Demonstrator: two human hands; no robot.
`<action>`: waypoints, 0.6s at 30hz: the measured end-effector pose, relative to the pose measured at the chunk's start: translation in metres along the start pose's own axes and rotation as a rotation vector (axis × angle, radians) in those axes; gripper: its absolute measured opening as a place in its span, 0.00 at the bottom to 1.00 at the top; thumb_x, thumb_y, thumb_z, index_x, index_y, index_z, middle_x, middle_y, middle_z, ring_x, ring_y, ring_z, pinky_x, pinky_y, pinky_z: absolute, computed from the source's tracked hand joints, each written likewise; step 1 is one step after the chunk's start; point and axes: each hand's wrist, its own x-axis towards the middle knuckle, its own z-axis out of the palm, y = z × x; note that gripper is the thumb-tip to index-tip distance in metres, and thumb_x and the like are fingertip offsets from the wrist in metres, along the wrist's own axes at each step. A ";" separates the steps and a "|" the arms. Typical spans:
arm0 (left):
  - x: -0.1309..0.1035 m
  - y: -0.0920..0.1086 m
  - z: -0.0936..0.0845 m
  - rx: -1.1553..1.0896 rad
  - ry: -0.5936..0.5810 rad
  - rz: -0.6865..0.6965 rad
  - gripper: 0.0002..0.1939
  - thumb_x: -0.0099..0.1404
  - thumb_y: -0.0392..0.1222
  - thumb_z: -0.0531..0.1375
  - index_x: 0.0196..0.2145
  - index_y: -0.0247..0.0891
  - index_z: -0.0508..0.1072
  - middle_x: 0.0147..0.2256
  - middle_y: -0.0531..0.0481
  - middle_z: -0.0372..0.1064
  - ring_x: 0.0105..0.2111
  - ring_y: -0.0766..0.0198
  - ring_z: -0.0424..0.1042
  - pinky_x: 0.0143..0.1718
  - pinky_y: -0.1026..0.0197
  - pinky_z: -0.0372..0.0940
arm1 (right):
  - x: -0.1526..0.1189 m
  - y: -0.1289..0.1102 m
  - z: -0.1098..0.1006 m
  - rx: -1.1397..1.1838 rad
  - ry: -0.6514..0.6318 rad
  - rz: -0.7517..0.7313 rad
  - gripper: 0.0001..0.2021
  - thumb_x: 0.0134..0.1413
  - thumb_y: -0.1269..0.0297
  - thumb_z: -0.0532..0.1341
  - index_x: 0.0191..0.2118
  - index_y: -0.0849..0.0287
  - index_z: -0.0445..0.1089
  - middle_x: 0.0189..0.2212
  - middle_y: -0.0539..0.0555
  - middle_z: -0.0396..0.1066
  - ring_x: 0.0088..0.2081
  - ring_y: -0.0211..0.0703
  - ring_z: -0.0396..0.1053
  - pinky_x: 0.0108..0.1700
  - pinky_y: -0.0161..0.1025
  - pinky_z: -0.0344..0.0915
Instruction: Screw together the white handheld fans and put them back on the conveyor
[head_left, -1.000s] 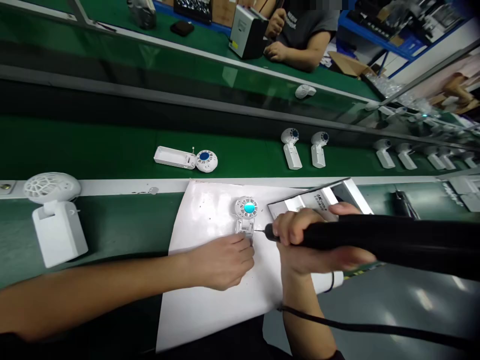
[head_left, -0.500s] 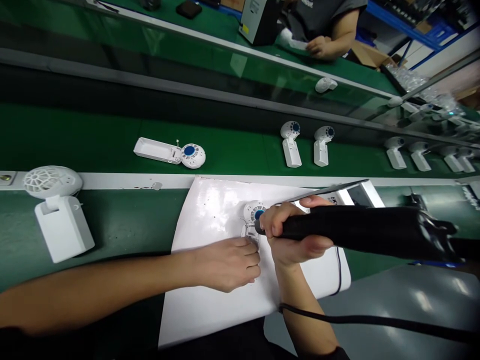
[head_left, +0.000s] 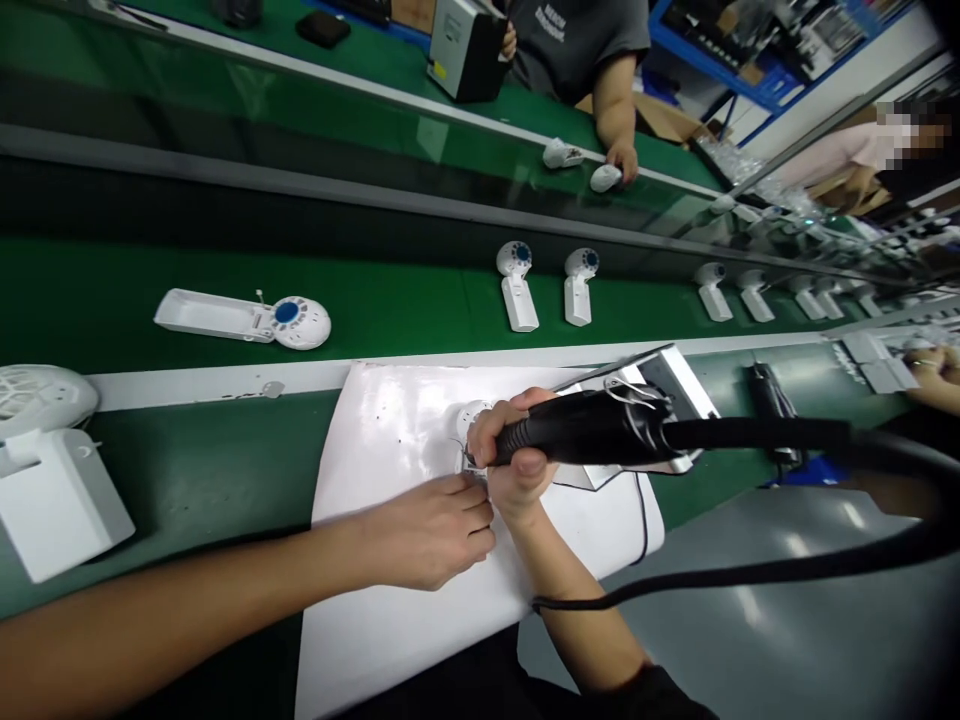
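Note:
My right hand [head_left: 517, 450] is wrapped round a black corded electric screwdriver [head_left: 585, 425]. Its tip points down at a white handheld fan [head_left: 472, 415], mostly hidden behind the tool and my fingers. The fan rests on a white sheet [head_left: 390, 430] in front of me. My left hand [head_left: 435, 530] has its fingers curled closed at the fan's lower end, holding it against the sheet. Whatever lies under those fingertips is hidden. Behind the screwdriver sits a silver-and-white box [head_left: 675, 385], partly covered by the tool and its cable.
On the green belt lies an open white fan [head_left: 244, 318]; two more, one a folded fan [head_left: 517, 285], stand farther right, with several beyond. A larger-looking white fan [head_left: 64, 490] is at the left. Across the divider, a co-worker's hand [head_left: 622, 160] touches a white part.
The view has shifted, so the belt items appear farther left. My screwdriver's rear end has swung toward the camera, showing its cable. The co-worker's hand has reached a white part.

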 end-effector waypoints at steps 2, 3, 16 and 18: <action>0.000 0.000 -0.001 0.013 0.001 0.011 0.09 0.79 0.45 0.67 0.41 0.39 0.77 0.42 0.46 0.77 0.47 0.52 0.74 0.57 0.49 0.64 | 0.004 -0.008 0.000 0.029 0.001 -0.032 0.27 0.67 0.30 0.64 0.51 0.47 0.63 0.18 0.37 0.60 0.13 0.35 0.51 0.16 0.35 0.54; 0.000 0.000 -0.002 0.019 0.001 0.010 0.09 0.79 0.45 0.67 0.41 0.39 0.76 0.42 0.46 0.77 0.47 0.52 0.74 0.57 0.49 0.64 | 0.008 -0.015 -0.003 0.041 0.011 -0.066 0.27 0.68 0.31 0.63 0.53 0.47 0.64 0.18 0.37 0.61 0.13 0.36 0.52 0.16 0.35 0.55; -0.001 0.001 -0.004 -0.040 -0.039 0.003 0.10 0.81 0.41 0.64 0.38 0.39 0.73 0.39 0.47 0.73 0.41 0.55 0.71 0.47 0.52 0.62 | 0.037 -0.076 -0.073 -0.227 0.360 -0.364 0.23 0.66 0.36 0.69 0.49 0.48 0.67 0.18 0.38 0.64 0.13 0.37 0.53 0.16 0.36 0.60; -0.001 0.000 -0.003 -0.038 -0.040 0.008 0.10 0.81 0.42 0.63 0.38 0.38 0.74 0.40 0.47 0.74 0.42 0.55 0.72 0.48 0.52 0.63 | 0.029 -0.073 -0.061 -0.144 0.262 -0.308 0.23 0.68 0.33 0.65 0.51 0.47 0.69 0.18 0.38 0.64 0.13 0.37 0.53 0.15 0.37 0.60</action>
